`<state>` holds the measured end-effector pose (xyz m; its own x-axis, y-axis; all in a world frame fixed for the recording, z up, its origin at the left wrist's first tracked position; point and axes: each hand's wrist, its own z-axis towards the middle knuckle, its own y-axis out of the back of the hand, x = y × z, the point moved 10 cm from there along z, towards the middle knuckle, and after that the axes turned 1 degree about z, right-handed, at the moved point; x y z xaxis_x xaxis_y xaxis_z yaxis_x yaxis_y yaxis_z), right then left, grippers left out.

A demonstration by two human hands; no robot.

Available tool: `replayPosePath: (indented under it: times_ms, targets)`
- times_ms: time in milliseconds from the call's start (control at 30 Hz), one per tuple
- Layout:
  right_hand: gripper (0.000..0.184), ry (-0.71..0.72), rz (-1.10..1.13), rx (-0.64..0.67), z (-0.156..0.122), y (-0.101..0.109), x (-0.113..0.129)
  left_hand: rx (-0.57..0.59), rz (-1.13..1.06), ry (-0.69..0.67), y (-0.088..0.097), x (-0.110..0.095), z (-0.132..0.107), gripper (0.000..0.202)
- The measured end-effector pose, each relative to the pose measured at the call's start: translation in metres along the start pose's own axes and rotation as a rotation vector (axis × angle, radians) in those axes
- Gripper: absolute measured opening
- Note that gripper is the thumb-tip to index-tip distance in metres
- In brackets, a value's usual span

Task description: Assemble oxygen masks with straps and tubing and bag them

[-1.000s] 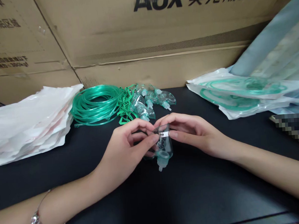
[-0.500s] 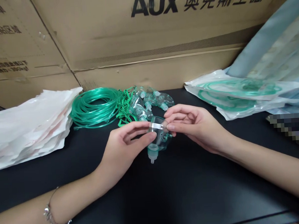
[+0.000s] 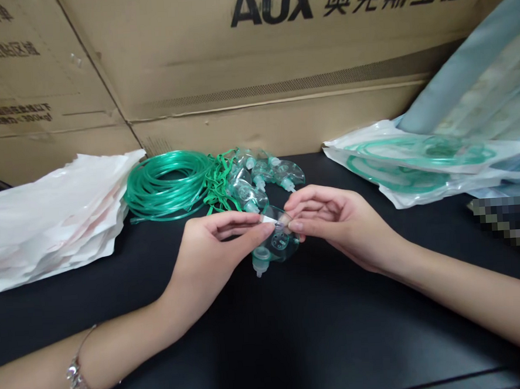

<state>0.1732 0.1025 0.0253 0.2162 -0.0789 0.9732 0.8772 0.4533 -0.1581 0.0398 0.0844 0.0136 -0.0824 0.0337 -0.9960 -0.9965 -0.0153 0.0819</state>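
Note:
A clear green oxygen mask (image 3: 275, 247) hangs over the black table (image 3: 295, 333) between both hands, its connector pointing down and left. My left hand (image 3: 211, 253) pinches the left end of the mask's thin metal nose strip (image 3: 274, 219). My right hand (image 3: 332, 222) pinches the strip's right end, fingers curled around the mask's top edge. Just behind the hands lie several more clear masks (image 3: 263, 174) with green elastic straps (image 3: 218, 188).
A coil of green tubing (image 3: 166, 182) lies behind the left hand. A stack of white plastic pouches (image 3: 45, 219) fills the left side. Sealed bags holding green tubing (image 3: 417, 164) lie at the right. Large cardboard boxes (image 3: 252, 71) close off the back.
The mask has been lifted a little away from me and tipped, so its connector now points down-left. Both hands moved with it and kept their pinch on the nose strip.

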Motion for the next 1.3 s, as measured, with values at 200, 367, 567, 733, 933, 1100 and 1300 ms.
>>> replayPosePath:
  times_ms: [200, 367, 567, 733, 933, 1100, 1300]
  targets:
    - [0.017, 0.006, -0.032, 0.021, -0.003, -0.004, 0.002, 0.038, 0.041, -0.006, -0.005, -0.004, -0.001, 0.021]
    - [0.017, 0.003, -0.077, -0.004, -0.004, -0.002, 0.001, 0.049, 0.065, -0.027, -0.005, -0.005, 0.000, 0.021]
    - [0.016, 0.022, -0.105, -0.014, -0.003, -0.001, 0.003, 0.080, 0.100, -0.091, -0.007, -0.006, 0.000, 0.024]
    - [0.016, 0.008, -0.081, -0.011, -0.002, 0.001, 0.001, 0.120, 0.094, -0.117, -0.012, -0.004, -0.001, 0.035]
    - [0.021, -0.014, -0.024, 0.025, -0.002, -0.006, -0.003, 0.107, 0.161, -0.158, -0.014, -0.009, -0.004, 0.020]
    - [0.019, -0.019, -0.001, 0.027, -0.004, -0.008, -0.004, 0.111, 0.169, -0.163, -0.016, -0.011, -0.006, 0.020]
    - [0.020, -0.056, 0.045, 0.035, -0.004, -0.008, -0.005, 0.094, 0.149, -0.154, -0.013, -0.011, -0.005, 0.016]
